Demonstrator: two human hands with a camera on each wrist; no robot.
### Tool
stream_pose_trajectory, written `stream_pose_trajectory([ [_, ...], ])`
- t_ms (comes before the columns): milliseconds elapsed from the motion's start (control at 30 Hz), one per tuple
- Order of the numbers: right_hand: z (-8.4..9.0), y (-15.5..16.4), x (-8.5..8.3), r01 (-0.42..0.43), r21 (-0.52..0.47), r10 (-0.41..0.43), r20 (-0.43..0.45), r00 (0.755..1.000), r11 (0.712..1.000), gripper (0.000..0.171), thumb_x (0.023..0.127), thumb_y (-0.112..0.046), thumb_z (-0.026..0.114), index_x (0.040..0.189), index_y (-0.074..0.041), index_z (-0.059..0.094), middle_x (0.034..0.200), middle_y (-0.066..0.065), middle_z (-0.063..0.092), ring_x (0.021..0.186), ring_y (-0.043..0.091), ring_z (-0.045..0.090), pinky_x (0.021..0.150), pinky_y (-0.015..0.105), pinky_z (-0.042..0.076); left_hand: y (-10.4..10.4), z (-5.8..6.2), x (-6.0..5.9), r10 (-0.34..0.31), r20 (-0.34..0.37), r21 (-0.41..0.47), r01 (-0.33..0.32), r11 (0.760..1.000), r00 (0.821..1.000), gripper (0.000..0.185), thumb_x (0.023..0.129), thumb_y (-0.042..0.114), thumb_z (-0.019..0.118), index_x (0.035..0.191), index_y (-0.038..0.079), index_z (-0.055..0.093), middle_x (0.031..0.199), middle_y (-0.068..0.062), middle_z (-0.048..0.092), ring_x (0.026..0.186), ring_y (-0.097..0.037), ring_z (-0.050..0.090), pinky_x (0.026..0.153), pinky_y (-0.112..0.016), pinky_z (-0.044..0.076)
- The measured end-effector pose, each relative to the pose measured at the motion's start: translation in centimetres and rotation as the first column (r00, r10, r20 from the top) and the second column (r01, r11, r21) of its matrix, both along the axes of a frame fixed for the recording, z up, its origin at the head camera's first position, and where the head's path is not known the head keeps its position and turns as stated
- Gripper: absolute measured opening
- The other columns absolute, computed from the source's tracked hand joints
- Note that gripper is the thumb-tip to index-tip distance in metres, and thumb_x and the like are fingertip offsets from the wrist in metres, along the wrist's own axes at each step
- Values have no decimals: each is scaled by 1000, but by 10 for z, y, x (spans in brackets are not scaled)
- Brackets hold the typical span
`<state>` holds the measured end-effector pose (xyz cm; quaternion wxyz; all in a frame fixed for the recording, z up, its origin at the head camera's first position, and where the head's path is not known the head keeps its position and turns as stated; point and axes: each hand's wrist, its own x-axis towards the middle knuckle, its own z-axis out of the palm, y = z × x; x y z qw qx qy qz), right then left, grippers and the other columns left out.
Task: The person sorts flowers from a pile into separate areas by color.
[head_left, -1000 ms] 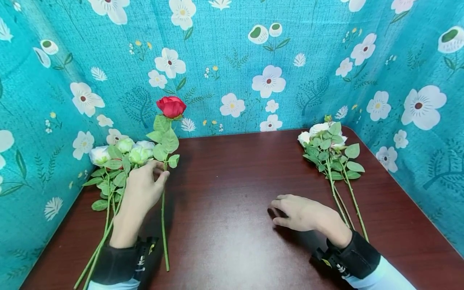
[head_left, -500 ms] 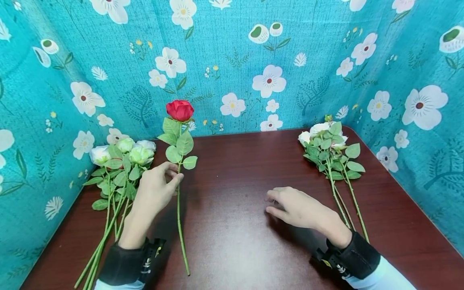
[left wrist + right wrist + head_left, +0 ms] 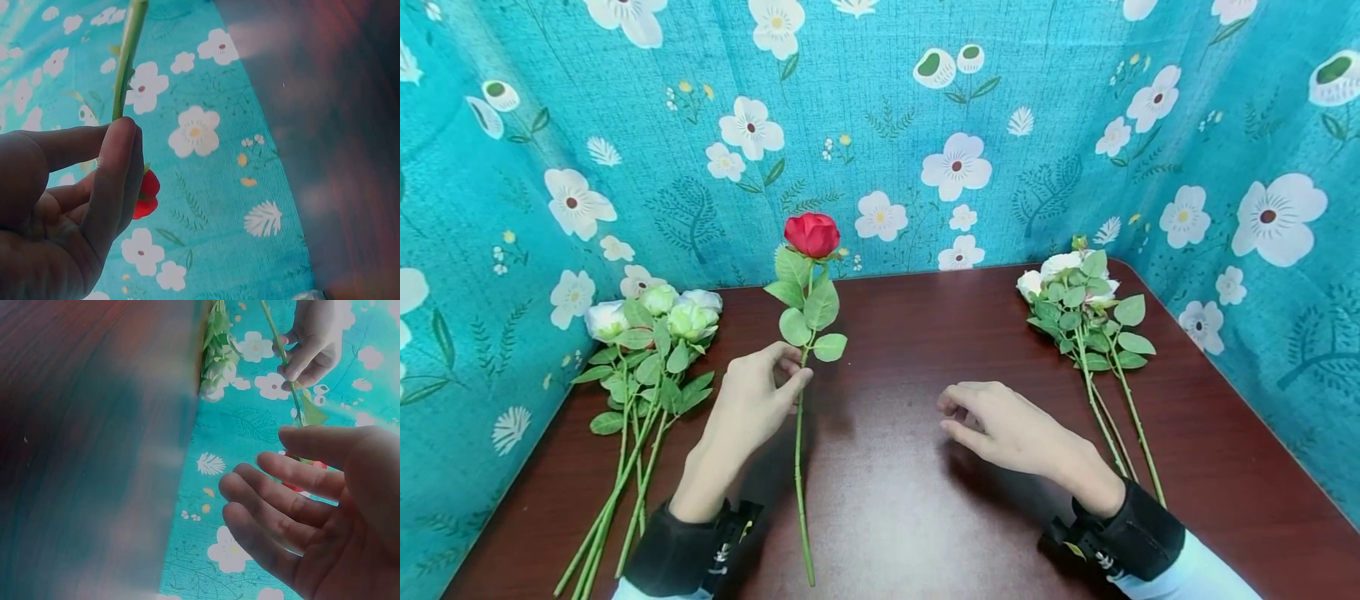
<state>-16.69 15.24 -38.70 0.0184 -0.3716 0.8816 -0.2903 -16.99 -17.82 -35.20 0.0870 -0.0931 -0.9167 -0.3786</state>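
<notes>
My left hand (image 3: 758, 398) pinches the green stem of a red rose (image 3: 812, 235) just below its leaves and holds it upright above the dark red table (image 3: 895, 508). The left wrist view shows my fingers (image 3: 115, 181) curled round the stem (image 3: 127, 53), with the red bloom (image 3: 145, 195) behind them. My right hand (image 3: 1000, 425) hovers open just above the table, to the right of the rose, fingers loosely spread and pointing left. In the right wrist view its fingers (image 3: 281, 500) hold nothing, and the left hand (image 3: 315, 337) with the stem shows beyond.
A bunch of white roses (image 3: 651, 321) with long stems lies at the left edge of the table. A second white bunch (image 3: 1078, 308) lies at the back right. Teal flowered cloth (image 3: 887, 125) walls the table on three sides.
My left hand has carried the red rose rightwards, away from the left bunch and toward the table's middle. My right hand has shifted slightly left and further from me.
</notes>
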Motion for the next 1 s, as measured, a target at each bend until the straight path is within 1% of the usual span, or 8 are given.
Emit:
stream_pose_trajectory([
  [200, 2, -4, 2, 9, -47, -9, 8, 1000, 999, 7, 102, -15, 67, 108, -13, 68, 99, -6, 68, 82, 4, 64, 75, 33, 58, 10, -5, 0, -40, 0, 28, 40, 999, 999, 20, 96, 7, 73, 113, -2, 69, 87, -9, 68, 57, -20, 69, 54, -26, 56],
  [367, -1, -8, 3, 24, -76, -24, 13, 1000, 997, 9, 100, -14, 68, 109, -12, 68, 100, -5, 68, 83, 4, 64, 75, 36, 58, 18, -11, 1, -58, 16, 32, 57, 998, 998, 19, 96, 8, 73, 113, -1, 69, 87, -7, 68, 55, -15, 67, 55, -27, 56],
  [500, -2, -13, 3, 27, -89, -26, 17, 1000, 996, 11, 99, -14, 69, 110, -11, 68, 101, -4, 68, 83, 4, 63, 75, 35, 58, 26, -13, 2, -70, 12, 38, 69, 997, 997, 19, 94, 8, 75, 110, 0, 69, 85, -6, 68, 54, -15, 66, 56, -27, 56],
  [567, -1, -14, 4, 26, -100, -24, 16, 1000, 995, 12, 99, -14, 70, 110, -11, 68, 101, -4, 68, 83, 4, 64, 76, 36, 58, 30, -13, 3, -75, 14, 49, 74, 996, 997, 19, 93, 7, 76, 109, 1, 70, 84, -5, 67, 54, -15, 66, 56, -27, 56],
  [700, -1, -17, 5, 27, -135, -23, 31, 999, 990, 13, 99, -14, 70, 111, -10, 68, 101, -4, 68, 83, 5, 65, 74, 37, 59, 39, -14, 4, -95, 31, 107, 91, 990, 995, 19, 92, 6, 77, 109, 1, 69, 84, -6, 67, 56, -19, 68, 54, -26, 57],
  [800, -2, -20, 6, 25, -160, -16, 55, 998, 987, 14, 99, -14, 69, 112, -10, 67, 101, -4, 68, 82, 5, 66, 73, 36, 59, 46, -15, 6, -111, 35, 149, 105, 983, 993, 20, 92, 4, 77, 109, 0, 69, 84, -6, 67, 56, -20, 68, 54, -26, 57],
  [1000, -3, -24, 8, 12, -193, 11, 119, 993, 981, 18, 100, -15, 68, 117, -10, 66, 100, -7, 67, 82, 5, 67, 71, 28, 58, 57, -17, 10, -129, 11, 174, 125, 977, 992, 21, 90, 3, 78, 109, 1, 70, 82, -4, 68, 54, -15, 67, 53, -25, 56],
])
